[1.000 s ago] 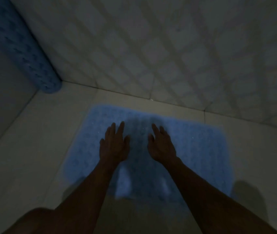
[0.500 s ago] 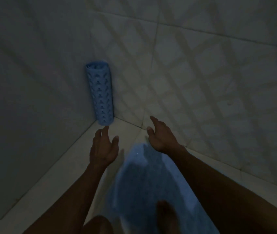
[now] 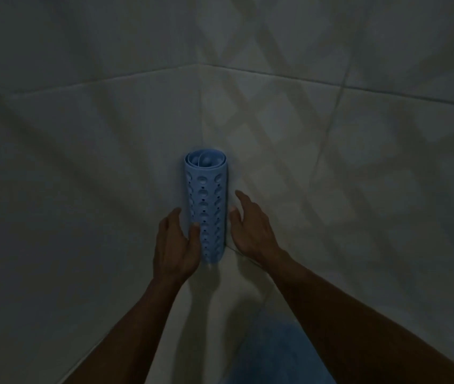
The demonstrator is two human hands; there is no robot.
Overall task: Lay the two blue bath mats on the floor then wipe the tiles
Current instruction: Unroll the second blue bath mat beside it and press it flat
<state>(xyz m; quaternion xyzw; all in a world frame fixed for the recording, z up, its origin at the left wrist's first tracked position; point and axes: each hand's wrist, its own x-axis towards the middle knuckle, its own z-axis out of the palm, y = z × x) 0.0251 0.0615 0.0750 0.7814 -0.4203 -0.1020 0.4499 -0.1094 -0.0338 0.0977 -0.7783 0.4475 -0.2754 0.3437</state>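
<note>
A rolled blue bath mat point(image 3: 206, 206) with holes and suction cups stands upright in the corner where two tiled walls meet. My left hand point(image 3: 174, 245) touches its left side, thumb lying on the front of the roll, fingers fairly straight beside it. My right hand point(image 3: 250, 228) is open just right of the roll, thumb close to its edge, fingers stretched toward the wall. The other blue bath mat point(image 3: 272, 353) lies flat on the floor at the bottom, partly hidden by my right forearm.
The room is dim. Pale wall tiles point(image 3: 358, 162) carry a criss-cross shadow pattern. A strip of pale floor point(image 3: 228, 295) shows between the roll and the flat mat.
My hands lifted off the flat mat and reached into the corner. The view swung up to the roll, and my left hand now touches it.
</note>
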